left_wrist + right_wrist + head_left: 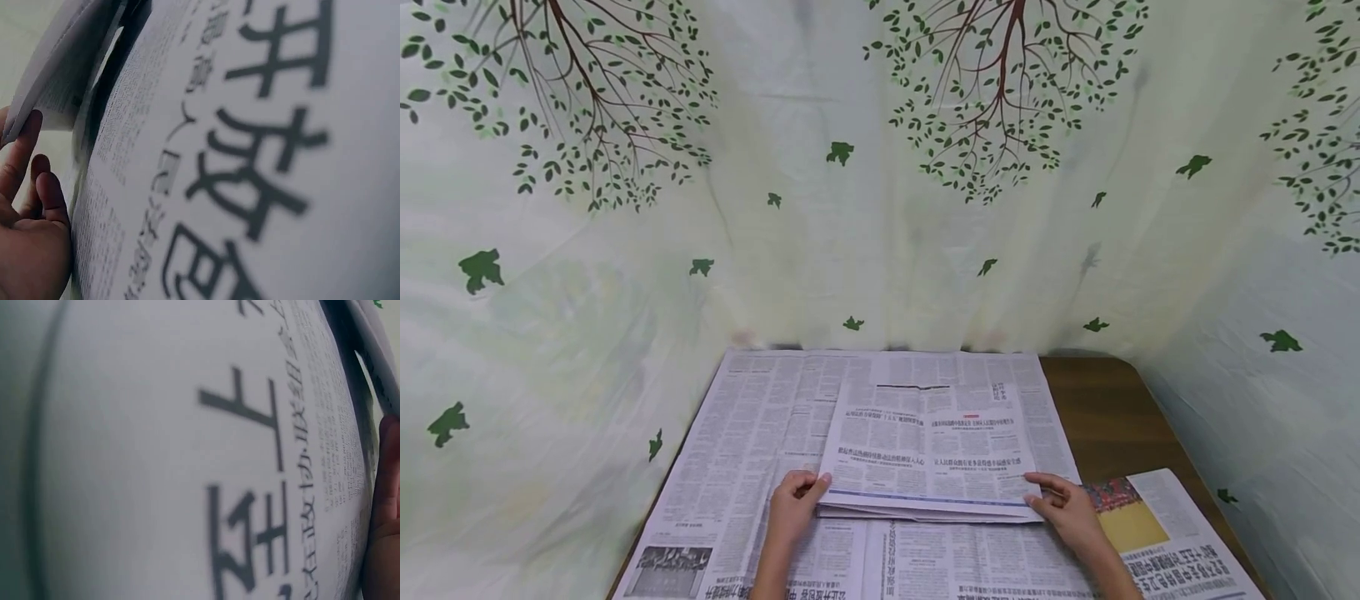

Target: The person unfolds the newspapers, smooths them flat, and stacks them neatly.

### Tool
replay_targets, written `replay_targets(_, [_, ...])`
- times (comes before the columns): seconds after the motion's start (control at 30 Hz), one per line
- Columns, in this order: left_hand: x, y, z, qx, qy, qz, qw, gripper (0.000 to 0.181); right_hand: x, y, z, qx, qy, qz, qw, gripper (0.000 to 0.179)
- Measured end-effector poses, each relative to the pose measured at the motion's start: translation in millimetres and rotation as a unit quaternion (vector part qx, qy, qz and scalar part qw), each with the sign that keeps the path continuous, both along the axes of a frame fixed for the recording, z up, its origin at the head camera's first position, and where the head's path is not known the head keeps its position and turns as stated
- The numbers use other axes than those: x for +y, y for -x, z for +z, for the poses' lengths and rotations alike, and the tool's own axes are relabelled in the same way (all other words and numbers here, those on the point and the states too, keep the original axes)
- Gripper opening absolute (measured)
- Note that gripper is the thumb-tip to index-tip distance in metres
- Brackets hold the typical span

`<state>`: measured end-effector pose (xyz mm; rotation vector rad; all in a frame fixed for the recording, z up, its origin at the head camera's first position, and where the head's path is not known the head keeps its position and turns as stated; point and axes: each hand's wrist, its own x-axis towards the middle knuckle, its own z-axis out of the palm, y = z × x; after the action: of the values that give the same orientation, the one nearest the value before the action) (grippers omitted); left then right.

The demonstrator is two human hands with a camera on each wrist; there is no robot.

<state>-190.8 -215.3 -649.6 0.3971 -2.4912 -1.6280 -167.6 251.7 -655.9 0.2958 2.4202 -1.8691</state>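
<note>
A folded newspaper [925, 442] lies over spread newspaper sheets, its near edge showing several layers. At its near left corner my left hand [793, 504] pinches the edge between thumb and fingers. My right hand [1063, 508] pinches the near right corner likewise. In the left wrist view the left hand [31, 219] has its fingers at the lifted edge of the folded newspaper [56, 69], slightly above the sheet below. Only part of the right hand [384, 506] shows at the right border of the right wrist view, touching the newspaper edge.
Spread newspaper sheets [737, 433] cover most of the brown wooden table [1097, 417]. Another newspaper with a coloured picture [1180, 533] lies at the right. A curtain printed with trees and leaves [880, 250] hangs behind and on both sides.
</note>
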Motion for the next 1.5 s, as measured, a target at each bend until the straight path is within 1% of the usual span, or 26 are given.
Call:
replay_targets(0.13, [-2.8,-0.3,0.1,-0.006,-0.016,-0.019,0.9997,0.029,0.3,1.8,1.0,-0.011,-0.003,0.011,0.9999,0.045])
replay_targets(0.23, [-6.5,0.5,-2.5,-0.011,-0.024,-0.048,0.9985,0.035,1.4,3.0,-0.1,-0.015,-0.006,0.014,0.9998,0.044])
replay_targets(0.3, [-8.6,0.6,-3.2,-0.013,-0.031,-0.076,0.9965,0.035,2.0,3.3,-0.6,-0.015,-0.009,0.013,0.9998,0.044])
replay_targets(0.33, [-9.4,0.2,-3.2,-0.016,-0.040,-0.093,0.9947,0.033,2.2,3.2,-0.3,-0.016,-0.009,0.014,0.9997,0.043])
replay_targets(0.4, [-10.6,-1.0,-3.1,-0.016,-0.040,-0.132,0.9903,0.034,2.5,3.0,0.6,-0.018,-0.006,0.014,0.9997,0.044])
replay_targets(0.47, [-11.2,-1.6,-3.9,-0.019,-0.030,-0.164,0.9859,0.041,2.5,2.5,2.4,-0.022,0.001,0.011,0.9997,0.045])
replay_targets(0.5, [-11.1,-2.2,-4.1,-0.018,-0.022,-0.174,0.9843,0.043,2.5,2.5,3.1,-0.023,0.006,0.010,0.9997,0.045])
replay_targets(0.6, [-9.4,-2.3,-6.4,0.002,0.024,-0.191,0.9814,0.044,3.6,2.1,4.2,-0.026,0.026,0.011,0.9993,0.048])
replay_targets(0.7, [-7.0,-2.3,-8.8,0.032,0.059,-0.195,0.9784,0.048,5.2,1.9,4.4,-0.027,0.047,0.011,0.9985,0.050])
replay_targets(0.77, [-5.3,-2.5,-9.6,0.051,0.072,-0.201,0.9757,0.047,6.3,1.8,4.9,-0.029,0.057,0.011,0.9979,0.051])
replay_targets(0.8, [-4.7,-2.8,-9.8,0.055,0.075,-0.201,0.9753,0.046,6.9,1.8,5.2,-0.030,0.060,0.011,0.9977,0.051])
replay_targets(0.87, [-3.8,-3.6,-9.8,0.063,0.083,-0.198,0.9746,0.039,8.1,2.2,5.3,-0.030,0.065,0.014,0.9973,0.051])
replay_targets(0.93, [-3.0,-4.1,-9.9,0.071,0.090,-0.192,0.9746,0.028,9.2,2.8,5.0,-0.027,0.069,0.016,0.9971,0.050])
replay_targets(1.03, [-2.8,-4.2,-10.7,0.079,0.077,-0.178,0.9779,0.021,9.9,3.8,4.5,-0.020,0.078,0.012,0.9967,0.048])
replay_targets(1.13, [-3.1,-4.1,-11.5,0.083,0.043,-0.164,0.9820,0.022,9.8,4.7,5.1,-0.013,0.092,-0.001,0.9956,0.047])
replay_targets(1.2, [-3.2,-4.3,-11.2,0.086,0.023,-0.164,0.9824,0.024,10.0,4.7,5.9,-0.013,0.100,-0.005,0.9949,0.046])
replay_targets(1.33, [-3.0,-4.7,-8.6,0.076,-0.006,-0.163,0.9837,0.026,11.1,4.5,6.3,-0.021,0.103,-0.019,0.9943,0.043])
replay_targets(1.37, [-3.2,-4.7,-8.5,0.073,-0.008,-0.161,0.9842,0.026,11.6,4.3,6.0,-0.024,0.102,-0.021,0.9942,0.042])
replay_targets(1.43, [-3.5,-4.3,-7.8,0.057,-0.011,-0.151,0.9868,0.026,11.8,4.5,5.2,-0.024,0.106,-0.033,0.9936,0.042])
replay_targets(1.5, [-3.7,-4.1,-8.2,0.048,-0.008,-0.143,0.9885,0.025,11.7,3.9,4.0,-0.015,0.113,-0.041,0.9927,0.044])
